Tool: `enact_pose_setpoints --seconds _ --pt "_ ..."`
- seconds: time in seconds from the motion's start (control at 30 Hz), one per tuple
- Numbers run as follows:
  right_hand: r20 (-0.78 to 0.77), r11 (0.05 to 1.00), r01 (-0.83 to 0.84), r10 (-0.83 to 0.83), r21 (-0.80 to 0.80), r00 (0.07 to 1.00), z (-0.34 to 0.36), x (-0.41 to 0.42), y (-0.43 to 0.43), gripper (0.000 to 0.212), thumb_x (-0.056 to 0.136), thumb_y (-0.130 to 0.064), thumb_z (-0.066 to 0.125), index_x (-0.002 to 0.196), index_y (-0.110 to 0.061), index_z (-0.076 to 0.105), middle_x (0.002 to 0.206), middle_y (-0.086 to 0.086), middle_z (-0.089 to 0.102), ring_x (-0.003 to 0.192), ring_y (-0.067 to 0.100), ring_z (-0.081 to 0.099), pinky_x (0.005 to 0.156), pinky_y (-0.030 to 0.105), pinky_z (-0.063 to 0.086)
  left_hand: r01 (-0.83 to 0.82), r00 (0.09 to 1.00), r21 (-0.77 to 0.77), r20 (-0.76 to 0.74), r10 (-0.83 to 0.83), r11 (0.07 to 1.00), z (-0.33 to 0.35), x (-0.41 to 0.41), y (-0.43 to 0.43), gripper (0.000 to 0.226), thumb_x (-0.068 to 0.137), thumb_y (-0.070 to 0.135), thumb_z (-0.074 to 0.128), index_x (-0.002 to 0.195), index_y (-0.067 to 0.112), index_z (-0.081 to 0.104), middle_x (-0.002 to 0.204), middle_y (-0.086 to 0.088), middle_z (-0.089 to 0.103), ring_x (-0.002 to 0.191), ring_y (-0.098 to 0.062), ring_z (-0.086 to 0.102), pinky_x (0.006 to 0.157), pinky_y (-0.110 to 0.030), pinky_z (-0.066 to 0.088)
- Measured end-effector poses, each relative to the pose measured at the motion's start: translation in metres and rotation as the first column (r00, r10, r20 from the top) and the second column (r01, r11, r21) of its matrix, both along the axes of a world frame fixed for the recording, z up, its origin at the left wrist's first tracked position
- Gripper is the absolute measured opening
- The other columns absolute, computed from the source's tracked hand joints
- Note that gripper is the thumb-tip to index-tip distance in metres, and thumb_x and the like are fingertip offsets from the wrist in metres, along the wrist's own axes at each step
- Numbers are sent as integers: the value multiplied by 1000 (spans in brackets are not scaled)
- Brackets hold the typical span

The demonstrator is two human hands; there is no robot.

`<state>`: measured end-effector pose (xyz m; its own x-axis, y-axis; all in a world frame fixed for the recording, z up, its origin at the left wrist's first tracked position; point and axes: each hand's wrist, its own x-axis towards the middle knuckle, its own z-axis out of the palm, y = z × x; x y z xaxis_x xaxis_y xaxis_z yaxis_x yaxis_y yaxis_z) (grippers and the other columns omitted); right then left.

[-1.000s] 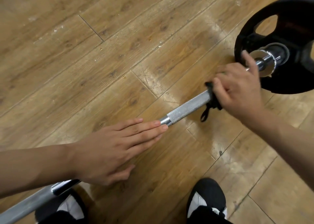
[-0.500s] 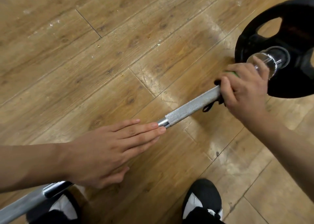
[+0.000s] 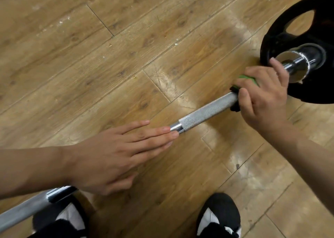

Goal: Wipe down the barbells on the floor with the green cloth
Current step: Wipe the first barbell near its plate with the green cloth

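The fingers (image 3: 243, 100) of the right hand (image 3: 265, 102) are curled tight round the green cloth (image 3: 248, 78). The cloth is wrapped round the barbell (image 3: 207, 111), so only a strip of green and a dark edge show past the knuckles. One finger is lifted and points toward the black plate (image 3: 298, 30). This grip sits near the plate, just short of the shiny collar (image 3: 298, 64) in front of it. Wrapping the cloth round the shaft probably lets one stroke clean it on all sides. The clenched hand likely gives the pressure that the rough, cross-cut metal needs.

The fingers (image 3: 153, 134) of the left hand (image 3: 112, 156) are straight and close together, grasping nothing. They lie flat along the barbell, well away from the plate. Their tips reach the smooth ring where the rough part begins. The flat hand seems meant to pin the barbell down, since it would otherwise roll on its round plate while the other hand rubs.

From the plate the barbell runs slantwise over the wooden floor (image 3: 108, 57), passes under the left hand and leaves the view at the corner farthest from the plate. Two black and white shoes (image 3: 218, 218) stand well apart from the plate. The rough stretch between the two hands lies bare and looks like the next part to wipe.
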<state>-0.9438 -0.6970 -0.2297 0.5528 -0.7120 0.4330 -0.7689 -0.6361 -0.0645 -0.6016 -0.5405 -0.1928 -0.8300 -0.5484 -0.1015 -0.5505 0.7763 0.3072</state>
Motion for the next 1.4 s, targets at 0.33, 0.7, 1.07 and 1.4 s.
enact_pose_setpoints --seconds 0.33,0.7,1.07,1.4 --pt "154 973 -197 178 119 972 -4 99 72 31 105 -25 51 100 -11 78 108 11 71 105 30 66 124 51 24 -6 1000 -22 -8 6 1000 -4 15 -17 98 84 36 64 164 1 20 174 -14 10 161 -29 14 124 -53 18" --pt "142 899 399 -425 179 894 4 78 -14 37 106 -22 40 102 -5 72 113 14 62 118 33 54 125 54 19 -41 999 -80 27 44 996 -3 41 -43 98 89 41 67 165 5 18 175 -12 9 161 -33 10 127 -53 14" --pt "50 990 143 -142 -12 989 -9 60 -70 46 112 -28 33 103 -4 71 113 17 67 114 35 62 125 57 21 -135 987 -85 79 142 987 2 64 -59 110 87 58 65 166 4 10 175 -12 3 162 -31 6 128 -50 8" --pt "183 997 -8 -6 79 983 -11 173 -8 30 105 -22 46 97 -8 72 105 12 67 107 35 61 126 44 17 -328 936 -183 70 345 927 -11 71 -63 97 93 61 49 167 10 13 175 -9 9 161 -36 7 127 -56 12"
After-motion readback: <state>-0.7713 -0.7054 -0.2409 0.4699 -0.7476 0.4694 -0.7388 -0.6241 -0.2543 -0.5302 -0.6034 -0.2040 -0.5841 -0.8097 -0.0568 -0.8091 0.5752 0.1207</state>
